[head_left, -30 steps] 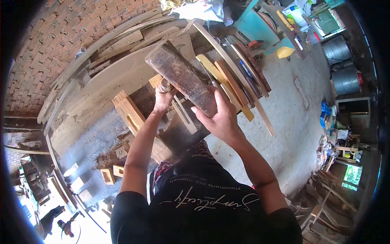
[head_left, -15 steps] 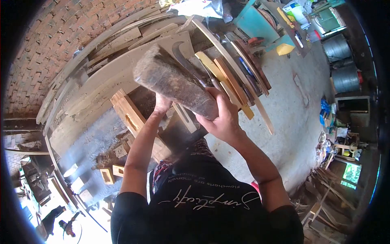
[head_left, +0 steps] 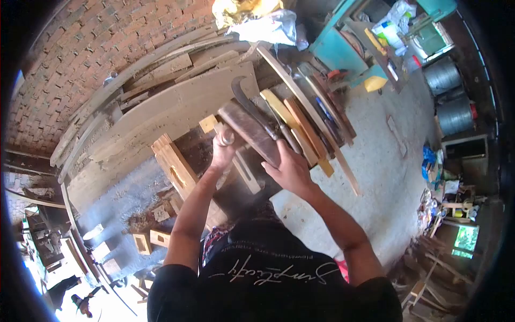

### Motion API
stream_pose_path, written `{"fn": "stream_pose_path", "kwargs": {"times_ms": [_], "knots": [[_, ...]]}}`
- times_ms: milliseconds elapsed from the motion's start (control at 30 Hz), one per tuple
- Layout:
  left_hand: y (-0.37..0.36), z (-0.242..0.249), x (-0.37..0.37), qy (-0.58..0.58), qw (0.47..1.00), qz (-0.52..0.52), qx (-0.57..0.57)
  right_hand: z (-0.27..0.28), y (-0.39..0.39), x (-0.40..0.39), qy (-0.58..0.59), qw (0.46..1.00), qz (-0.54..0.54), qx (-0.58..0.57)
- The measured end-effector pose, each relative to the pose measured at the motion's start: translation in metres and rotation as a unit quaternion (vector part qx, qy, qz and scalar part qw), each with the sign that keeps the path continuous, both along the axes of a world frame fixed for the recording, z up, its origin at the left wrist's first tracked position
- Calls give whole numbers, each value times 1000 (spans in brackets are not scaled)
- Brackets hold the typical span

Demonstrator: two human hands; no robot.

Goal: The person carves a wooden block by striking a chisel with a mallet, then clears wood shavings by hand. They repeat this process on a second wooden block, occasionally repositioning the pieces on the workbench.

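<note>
Right hand (head_left: 289,170) gripping wooden mallet (head_left: 251,131), left hand (head_left: 222,153) clasping chisel handle (head_left: 224,137), over timber block (head_left: 177,172)

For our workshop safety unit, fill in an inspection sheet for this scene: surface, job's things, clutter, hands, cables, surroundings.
Surface: dusty workbench, wood chips on it.
Job's things: dark wooden mallet meeting the top of a chisel handle; pale mortised wood piece beside them.
Clutter: curved planks, leaning wood strips, curved blade, small hollow blocks.
Hands: right hand grips the mallet; left hand grips the chisel handle.
Cables: nothing seen.
Surroundings: brick wall, teal machine, metal drums, concrete floor.
</note>
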State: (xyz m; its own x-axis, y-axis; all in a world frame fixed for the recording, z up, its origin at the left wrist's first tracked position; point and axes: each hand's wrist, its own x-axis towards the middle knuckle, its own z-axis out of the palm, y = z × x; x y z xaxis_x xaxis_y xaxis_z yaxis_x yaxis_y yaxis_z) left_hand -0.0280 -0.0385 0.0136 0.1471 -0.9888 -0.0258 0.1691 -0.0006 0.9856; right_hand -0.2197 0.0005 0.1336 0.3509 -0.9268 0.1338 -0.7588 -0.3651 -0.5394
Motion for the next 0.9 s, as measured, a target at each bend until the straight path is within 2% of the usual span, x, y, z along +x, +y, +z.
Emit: {"fn": "stream_pose_path", "kwargs": {"times_ms": [33, 67, 167, 233, 333, 433, 467, 500, 567, 600, 633, 667, 700, 733, 800, 867, 900], "knots": [[-6, -21, 3, 3, 999, -4, -42, 10, -3, -1, -14, 998, -31, 44], [-6, -22, 3, -11, 999, 3, -31, 27, -4, 2, -43, 992, -59, 99], [-6, -32, 5, -48, 999, 2, -24, 65, -1, 17, -177, 978, -34, -105], [-13, -37, 7, -71, 997, -8, -40, 47, 2, 18, -201, 959, -41, -194], [-12, -45, 13, 2, 995, -56, -79, -3, 2, 2, -1, 1000, 26, 6], [-13, -46, 15, 26, 998, -29, -48, -1, 7, -7, 36, 999, 4, 26], [-15, -54, 17, -50, 998, -8, -39, 15, 11, 1, 19, 999, -15, -40], [-17, -61, 12, -77, 995, 29, -49, 30, 14, 9, 20, 999, -14, -35], [-16, -66, 5, -55, 996, 40, -53, 51, 15, 22, -176, 982, -42, -46], [-18, -70, 6, -62, 997, 21, -50, 41, 17, 21, -207, 974, -38, -84], [-18, -78, 8, -69, 996, 2, -48, 25, 18, 17, -208, 973, -37, -89], [-1, -8, -3, 53, 997, 40, -31, 5, 17, 11, -148, 987, -26, -56], [-5, -30, 4, -6, 999, 11, -49, -12, 15, 5, -87, 996, -12, -24], [-10, -35, 4, 15, 998, 7, -65, -14, 12, 1, 37, 999, 5, 10], [-16, -47, 6, 36, 996, 9, -82, -18, 10, -8, 16, 1000, -17, 17], [-1, -24, 2, 37, 999, 16, 2, 11, 12, 3, -61, 995, -64, 53], [-7, -48, 2, -41, 999, 26, -4, 23, 13, 10, -123, 991, -50, -18]]}}
